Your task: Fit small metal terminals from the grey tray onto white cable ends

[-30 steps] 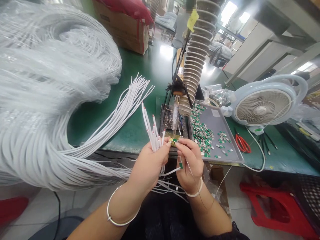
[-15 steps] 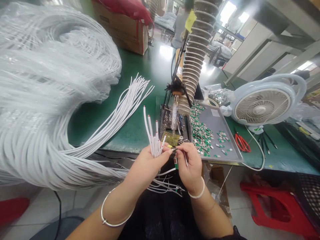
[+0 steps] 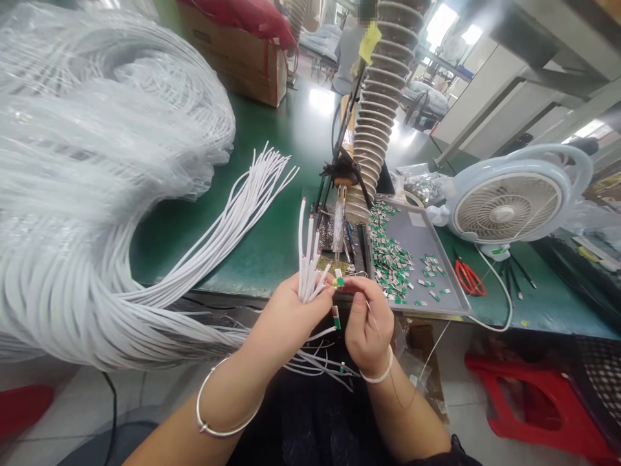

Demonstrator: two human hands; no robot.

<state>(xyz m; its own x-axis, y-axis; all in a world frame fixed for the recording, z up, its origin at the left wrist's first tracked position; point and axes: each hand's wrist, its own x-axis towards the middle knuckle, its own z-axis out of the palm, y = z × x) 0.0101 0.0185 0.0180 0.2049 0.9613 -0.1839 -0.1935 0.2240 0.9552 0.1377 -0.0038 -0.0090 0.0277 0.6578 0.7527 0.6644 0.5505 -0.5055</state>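
My left hand (image 3: 285, 318) is closed around a bunch of white cables (image 3: 307, 262) whose stripped ends stick up above the fingers. My right hand (image 3: 369, 321) pinches a thin solder wire and a small green circuit board (image 3: 339, 281) right at the left thumb, in front of the soldering stand (image 3: 338, 223). A cable ending in a small green board (image 3: 335, 317) hangs between the two hands. More finished cables trail down below the hands over my lap.
A large coil of white cables (image 3: 92, 188) fills the left of the green table (image 3: 272, 129). A grey tray (image 3: 427, 243) holds several small green boards. A ribbed hose (image 3: 381, 97), a white fan (image 3: 514, 207), red scissors (image 3: 468, 277), a cardboard box (image 3: 237, 52) and a red stool (image 3: 533, 401) stand around.
The cable ends in my left hand have tilted from leaning left to upright and shifted right. Both hands dropped slightly, then rose back toward the soldering stand.
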